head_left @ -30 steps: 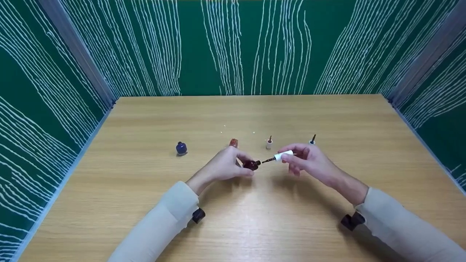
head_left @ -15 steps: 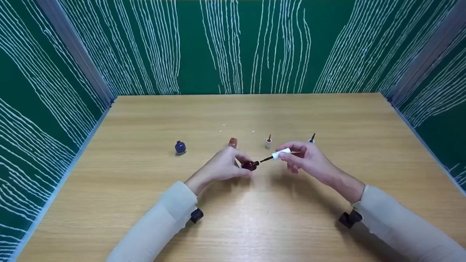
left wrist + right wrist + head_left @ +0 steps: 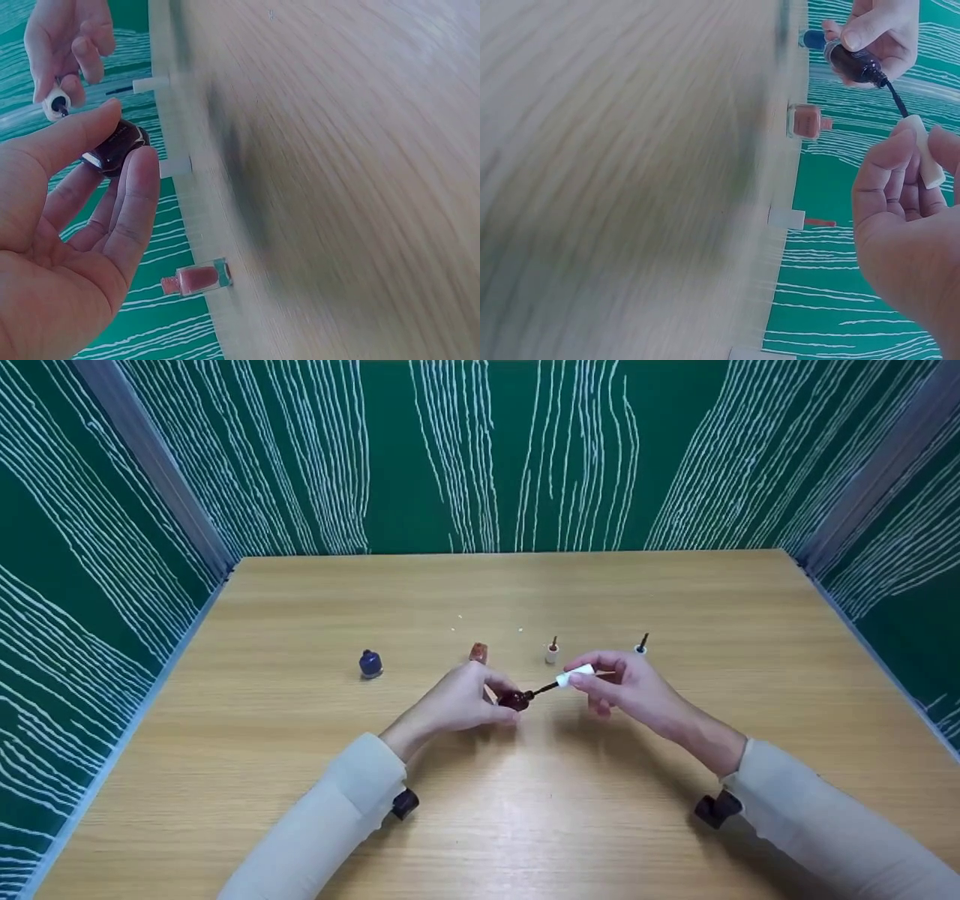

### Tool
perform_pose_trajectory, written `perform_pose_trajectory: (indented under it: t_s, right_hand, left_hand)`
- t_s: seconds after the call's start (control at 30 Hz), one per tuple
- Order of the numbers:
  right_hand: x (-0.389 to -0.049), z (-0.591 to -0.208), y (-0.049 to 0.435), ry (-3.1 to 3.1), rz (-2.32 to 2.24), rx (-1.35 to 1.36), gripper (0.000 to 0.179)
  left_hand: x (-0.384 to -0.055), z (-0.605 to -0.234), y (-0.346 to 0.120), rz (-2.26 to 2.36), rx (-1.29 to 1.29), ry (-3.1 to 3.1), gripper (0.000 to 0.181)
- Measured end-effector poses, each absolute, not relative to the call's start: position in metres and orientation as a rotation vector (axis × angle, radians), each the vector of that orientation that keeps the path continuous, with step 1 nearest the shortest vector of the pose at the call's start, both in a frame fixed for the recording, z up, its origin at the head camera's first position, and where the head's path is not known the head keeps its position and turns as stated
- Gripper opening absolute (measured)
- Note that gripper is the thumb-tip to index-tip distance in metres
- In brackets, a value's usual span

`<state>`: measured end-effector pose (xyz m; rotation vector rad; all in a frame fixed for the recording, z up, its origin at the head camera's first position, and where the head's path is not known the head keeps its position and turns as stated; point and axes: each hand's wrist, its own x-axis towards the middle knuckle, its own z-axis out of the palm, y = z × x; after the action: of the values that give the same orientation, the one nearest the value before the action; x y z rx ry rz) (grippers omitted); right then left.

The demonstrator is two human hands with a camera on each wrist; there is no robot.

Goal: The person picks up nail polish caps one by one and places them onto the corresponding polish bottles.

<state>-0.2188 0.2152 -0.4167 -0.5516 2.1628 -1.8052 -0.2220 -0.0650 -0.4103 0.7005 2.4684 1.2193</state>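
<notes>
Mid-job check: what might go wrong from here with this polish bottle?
1. The left hand holds the dark red nail polish bottle tilted with its cap off, so polish might run out onto the table.
2. The brush in the right hand meets the bottle neck at a slant; it could catch the rim and smear.
3. A standing white cap, brush up, looks close to the right hand in the head view and might get knocked.

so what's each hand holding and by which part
Left hand: the dark bottle, by its body. Right hand: the applicator brush, by its white cap.
</notes>
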Motion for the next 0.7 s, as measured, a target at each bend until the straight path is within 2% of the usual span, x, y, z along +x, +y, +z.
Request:
perform_pose_trajectory:
  t_s: [0.7]
  right_hand:
    - [-0.2189, -0.4187, 0.2128, 2.165, -1.783, -0.549, 0.035]
  left_hand:
    - [-0.2201, -0.4088, -0.0634, 1.233, 0.704, 2.454, 0.022]
